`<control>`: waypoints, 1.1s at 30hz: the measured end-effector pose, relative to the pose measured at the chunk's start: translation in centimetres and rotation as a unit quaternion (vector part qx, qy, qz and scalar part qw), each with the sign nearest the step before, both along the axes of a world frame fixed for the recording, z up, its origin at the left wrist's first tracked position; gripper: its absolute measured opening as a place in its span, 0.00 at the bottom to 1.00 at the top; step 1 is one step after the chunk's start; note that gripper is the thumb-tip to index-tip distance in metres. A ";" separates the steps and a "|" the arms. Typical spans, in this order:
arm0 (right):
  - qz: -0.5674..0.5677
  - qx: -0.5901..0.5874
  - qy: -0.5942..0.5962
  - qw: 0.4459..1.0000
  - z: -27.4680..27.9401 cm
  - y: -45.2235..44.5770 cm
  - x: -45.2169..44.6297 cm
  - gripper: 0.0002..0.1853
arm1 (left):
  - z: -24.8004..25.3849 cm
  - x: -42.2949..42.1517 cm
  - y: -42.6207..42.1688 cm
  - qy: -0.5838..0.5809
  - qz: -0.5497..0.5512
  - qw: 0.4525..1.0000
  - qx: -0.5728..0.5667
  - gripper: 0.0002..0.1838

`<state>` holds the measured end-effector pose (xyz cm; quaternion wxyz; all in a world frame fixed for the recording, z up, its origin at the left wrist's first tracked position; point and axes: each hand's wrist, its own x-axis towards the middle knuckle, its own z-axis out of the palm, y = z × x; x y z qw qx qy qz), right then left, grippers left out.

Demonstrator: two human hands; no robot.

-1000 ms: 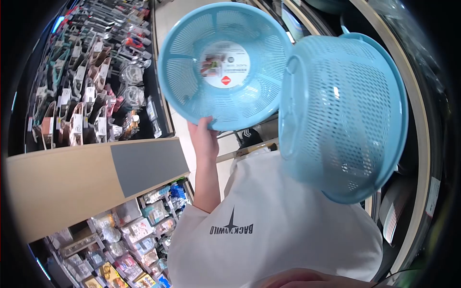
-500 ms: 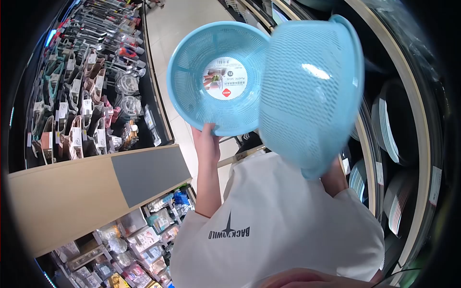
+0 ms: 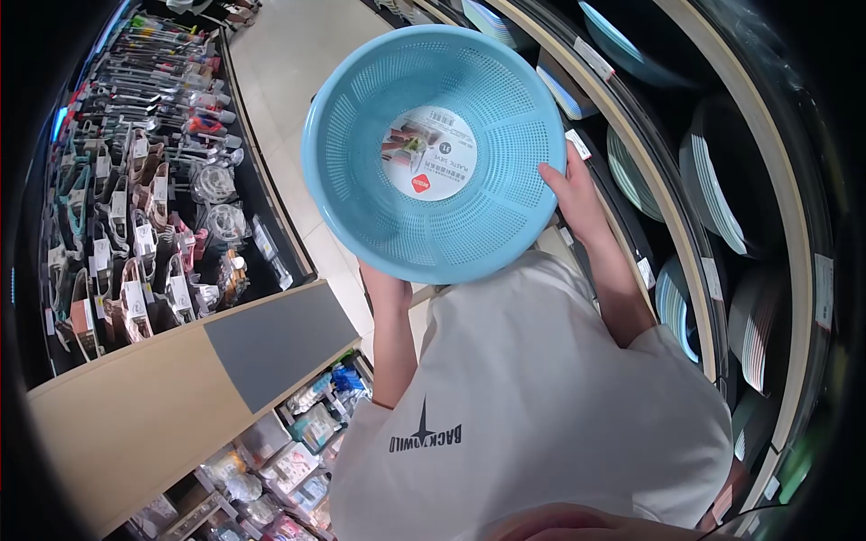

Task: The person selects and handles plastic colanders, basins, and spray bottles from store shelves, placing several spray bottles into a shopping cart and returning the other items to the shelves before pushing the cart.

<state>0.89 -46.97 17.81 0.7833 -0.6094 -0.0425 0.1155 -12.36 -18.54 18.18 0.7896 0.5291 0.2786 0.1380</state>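
Observation:
A round light blue plastic colander faces up in front of my chest, with a printed white label on its inner base. My right hand grips its right side, thumb over the rim and fingers behind the wall. At the lower left, my left hand holds it from below, and its fingers are hidden by the colander. No second colander shows separately; whether one is nested with this one, I cannot tell.
Curved shelves on the right hold stacked bowls or basins. On the left stands a rack of packaged utensils, with a wood-and-grey divider below it and small packaged goods beyond. Pale floor runs between.
The second colander, earlier raised at the right, no longer shows separately. My right hand is now on the right rim of the visible colander, which looks larger and tilted differently.

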 end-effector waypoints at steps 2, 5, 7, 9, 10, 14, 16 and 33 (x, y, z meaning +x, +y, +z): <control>-0.008 -0.005 -0.009 1.000 -0.1 -0.3 0.0 0.19 | 0.4 0.2 -0.5 0.014 -0.003 1.000 0.009 0.27; -0.017 -0.032 -0.041 0.998 0.1 -0.6 0.0 0.19 | 1.0 0.5 -0.6 0.028 -0.017 0.999 0.026 0.26; -0.033 -0.050 -0.066 0.996 0.2 -0.8 0.2 0.22 | 1.0 0.6 -0.9 0.028 -0.031 0.999 0.033 0.27; -0.055 -0.071 -0.086 0.992 -0.3 -0.8 0.2 0.23 | 1.1 0.7 -1.0 0.002 -0.017 1.000 0.018 0.27; -0.073 -0.091 -0.108 0.987 -0.4 -0.7 0.2 0.25 | 1.1 0.7 -1.0 0.002 -0.020 1.000 0.019 0.27; -0.162 -0.086 -0.127 0.975 -0.2 0.4 0.1 0.27 | 1.6 0.4 -1.1 -0.020 -0.038 0.999 0.025 0.27; -0.100 -0.028 -0.067 0.992 -1.4 0.1 0.3 0.27 | 1.5 0.1 -1.0 -0.021 -0.053 0.998 0.028 0.27; -0.103 0.013 -0.440 0.892 0.7 -0.2 -0.6 0.16 | -11.7 -2.3 8.4 -0.075 -0.138 0.984 0.086 0.38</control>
